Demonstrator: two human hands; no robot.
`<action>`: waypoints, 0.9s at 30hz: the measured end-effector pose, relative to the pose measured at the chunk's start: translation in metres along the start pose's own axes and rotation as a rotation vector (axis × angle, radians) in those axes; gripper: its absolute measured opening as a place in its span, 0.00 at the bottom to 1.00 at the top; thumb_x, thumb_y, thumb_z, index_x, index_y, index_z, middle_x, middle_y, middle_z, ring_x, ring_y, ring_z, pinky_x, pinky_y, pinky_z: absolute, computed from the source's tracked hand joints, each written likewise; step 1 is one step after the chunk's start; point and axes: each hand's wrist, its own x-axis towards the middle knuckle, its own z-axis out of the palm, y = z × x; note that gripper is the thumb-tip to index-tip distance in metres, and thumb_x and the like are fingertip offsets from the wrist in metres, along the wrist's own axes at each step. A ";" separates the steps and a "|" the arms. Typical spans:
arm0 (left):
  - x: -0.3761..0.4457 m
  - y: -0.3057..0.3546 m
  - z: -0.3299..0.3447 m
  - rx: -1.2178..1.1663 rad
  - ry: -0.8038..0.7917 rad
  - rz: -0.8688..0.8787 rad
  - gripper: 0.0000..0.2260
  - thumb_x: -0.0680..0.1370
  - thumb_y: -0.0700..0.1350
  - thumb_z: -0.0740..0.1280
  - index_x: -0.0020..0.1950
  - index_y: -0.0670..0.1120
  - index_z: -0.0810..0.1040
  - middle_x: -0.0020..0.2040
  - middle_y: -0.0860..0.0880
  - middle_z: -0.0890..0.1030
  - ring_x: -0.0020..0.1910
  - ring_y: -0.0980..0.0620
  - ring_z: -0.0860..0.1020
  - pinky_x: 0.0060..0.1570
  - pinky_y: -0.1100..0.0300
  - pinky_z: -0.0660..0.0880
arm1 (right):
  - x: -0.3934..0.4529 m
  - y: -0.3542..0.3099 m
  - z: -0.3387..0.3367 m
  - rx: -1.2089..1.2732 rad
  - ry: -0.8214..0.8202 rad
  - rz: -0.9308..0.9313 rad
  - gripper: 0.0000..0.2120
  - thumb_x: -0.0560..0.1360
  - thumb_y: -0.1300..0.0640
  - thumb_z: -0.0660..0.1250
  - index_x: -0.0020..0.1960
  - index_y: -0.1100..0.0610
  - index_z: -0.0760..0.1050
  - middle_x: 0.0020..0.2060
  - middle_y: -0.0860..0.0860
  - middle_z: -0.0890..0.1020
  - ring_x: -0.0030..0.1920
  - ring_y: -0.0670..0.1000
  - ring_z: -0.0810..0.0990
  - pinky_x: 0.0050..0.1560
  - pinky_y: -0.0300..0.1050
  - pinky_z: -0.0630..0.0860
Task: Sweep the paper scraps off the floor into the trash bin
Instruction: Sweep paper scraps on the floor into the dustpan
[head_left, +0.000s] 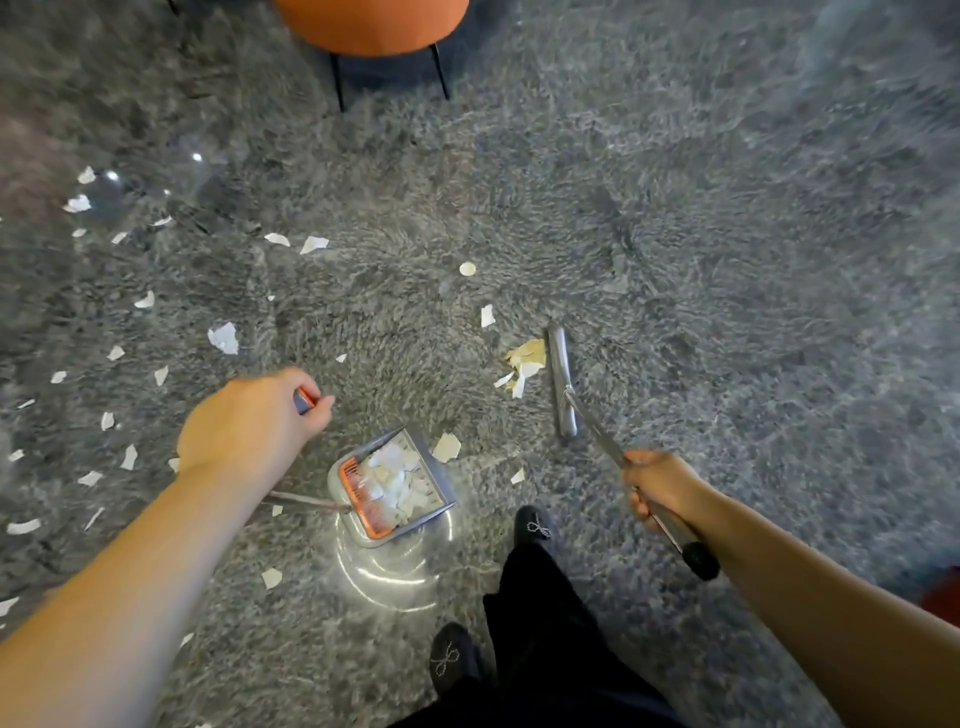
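Note:
My left hand (249, 421) grips the top of the dustpan's long handle, whose orange-and-grey tip shows at my fingers. The grey dustpan (434, 470) with an orange comb sits on the carpet below, holding several white paper scraps. My right hand (662, 480) grips the broom's metal handle (597, 428), and the grey broom head (562, 382) lies on the carpet right of the pan. A small pile of white and tan scraps (524, 364) lies just left of the broom head. Many more white scraps (224, 338) are scattered over the carpet to the left.
The floor is a shaggy grey carpet (727, 260). An orange chair (371, 23) with thin black legs stands at the top. My feet in black shoes (532, 525) stand just right of the dustpan. No trash bin is in view.

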 end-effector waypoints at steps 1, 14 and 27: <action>0.007 0.003 0.000 0.012 0.003 -0.001 0.09 0.76 0.61 0.66 0.40 0.58 0.74 0.25 0.61 0.66 0.24 0.58 0.65 0.24 0.65 0.58 | 0.008 -0.011 -0.005 -0.021 -0.003 -0.002 0.24 0.79 0.68 0.58 0.74 0.58 0.64 0.25 0.53 0.72 0.18 0.48 0.67 0.18 0.36 0.65; 0.068 0.019 -0.002 0.075 -0.040 -0.074 0.08 0.74 0.61 0.67 0.43 0.58 0.79 0.25 0.61 0.67 0.26 0.49 0.71 0.26 0.63 0.62 | 0.097 -0.147 -0.028 -0.260 0.028 -0.018 0.20 0.78 0.65 0.59 0.70 0.59 0.69 0.28 0.55 0.75 0.24 0.52 0.72 0.25 0.42 0.71; 0.048 -0.008 -0.006 0.062 -0.021 -0.092 0.09 0.74 0.57 0.71 0.44 0.53 0.82 0.21 0.55 0.64 0.24 0.45 0.72 0.25 0.64 0.59 | 0.107 -0.170 0.026 -0.598 -0.007 0.098 0.15 0.80 0.66 0.55 0.66 0.70 0.67 0.32 0.59 0.72 0.28 0.53 0.69 0.28 0.44 0.66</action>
